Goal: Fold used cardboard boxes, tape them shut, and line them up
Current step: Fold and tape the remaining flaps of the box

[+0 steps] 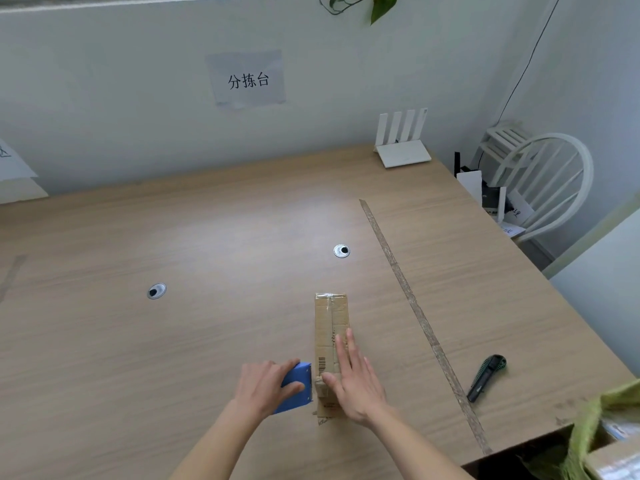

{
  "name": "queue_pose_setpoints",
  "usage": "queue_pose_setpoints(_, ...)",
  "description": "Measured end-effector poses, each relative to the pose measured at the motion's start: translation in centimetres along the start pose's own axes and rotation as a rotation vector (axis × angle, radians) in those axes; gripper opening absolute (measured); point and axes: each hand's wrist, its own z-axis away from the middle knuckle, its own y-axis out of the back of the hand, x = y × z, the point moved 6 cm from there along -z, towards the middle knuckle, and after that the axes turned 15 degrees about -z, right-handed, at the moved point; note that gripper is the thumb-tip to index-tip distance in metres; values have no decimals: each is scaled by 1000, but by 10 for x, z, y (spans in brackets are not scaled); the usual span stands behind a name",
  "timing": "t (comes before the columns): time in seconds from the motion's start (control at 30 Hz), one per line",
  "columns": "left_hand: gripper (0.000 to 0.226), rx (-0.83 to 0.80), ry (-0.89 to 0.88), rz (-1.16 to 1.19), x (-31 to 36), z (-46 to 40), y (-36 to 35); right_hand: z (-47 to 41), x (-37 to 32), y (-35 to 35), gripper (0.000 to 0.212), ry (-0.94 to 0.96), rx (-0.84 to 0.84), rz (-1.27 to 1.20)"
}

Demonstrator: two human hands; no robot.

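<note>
A long narrow cardboard box (329, 320) lies on the wooden table (207, 237), running away from me, with tape along its top seam and a barcode near its close end. My right hand (353, 379) lies flat on the box's near part, fingers straight and pressing down. My left hand (266, 386) grips a blue tape dispenser (298, 386) that sits right against the box's near left side.
A green and black utility knife (486, 375) lies to the right, past a long strip of tape (415, 306) stuck across the table. Two cable grommets (341, 250) sit in the tabletop. A white router (403, 147) stands at the far edge; a white chair (540, 181) is beyond the right side.
</note>
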Motion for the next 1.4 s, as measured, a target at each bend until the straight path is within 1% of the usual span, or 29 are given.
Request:
queue_pose_setpoints(0.03,82,-4,9,1,5,-3,-1,0,0,1,81,-2,5,1)
queue_pose_setpoints(0.13,53,10,33,-40,7,-8,5,1,-1,4,81,-22,6,-14)
queue_pose_setpoints(0.2,43,3,65,-105,7,-8,10,3,-5,4,82,-13,18,-22)
queue_pose_setpoints(0.27,34,-46,106,-144,6,-6,10,4,-7,4,82,-15,13,-25)
queue_pose_setpoints(0.33,30,-50,146,-97,5,-3,3,7,-3,8,81,-11,10,-7)
queue_pose_setpoints(0.4,35,75,159,-48,1,6,-3,9,-1,14,81,-5,14,1)
queue_pose_setpoints(0.5,56,18,201,138,-15,14,-32,12,-9,14,86,-4,37,-6)
queue_pose_setpoints(0.6,68,-10,248,211,-24,24,-57,14,-12,10,111,-49,100,13)
queue_pose_setpoints(0.67,74,-28,272,233,-28,33,-73,13,-11,4,120,-82,172,27)
queue_pose_setpoints(0.73,80,-29,256,234,-29,40,-85,11,-14,1,118,-72,267,13)
queue_pose_setpoints(0.83,83,6,244,219,-25,44,-95,4,-21,-7,115,-84,281,-3)
queue_pose_setpoints(0.87,85,1,242,220,-23,45,-98,2,-24,-10,114,-100,289,-9)
queue_pose_setpoints(1.0,89,-67,243,205,-16,47,-113,1,-33,-15,110,-137,422,-19)
queue_pose_setpoints(1.1,88,-91,275,223,-18,50,-121,0,-35,-15,102,-119,472,-17)
queue_pose_setpoints(1.17,90,-100,260,218,-17,51,-123,-1,-35,-16,96,-103,506,-29)
queue_pose_setpoints(1.23,92,-82,229,218,-14,54,-123,0,-37,-18,92,-107,490,-42)
queue_pose_setpoints(1.27,93,-79,215,225,-14,55,-124,0,-38,-18,93,-117,459,-46)
queue_pose_setpoints(1.33,90,-68,223,215,-14,56,-128,-4,-35,-17,105,-125,356,-71)
queue_pose_setpoints(1.37,88,-101,236,207,-15,57,-124,-5,-30,-16,112,-111,283,-95)
queue_pose_setpoints(1.4,86,-186,230,172,-15,60,-117,-5,-25,-13,118,-73,222,-116)
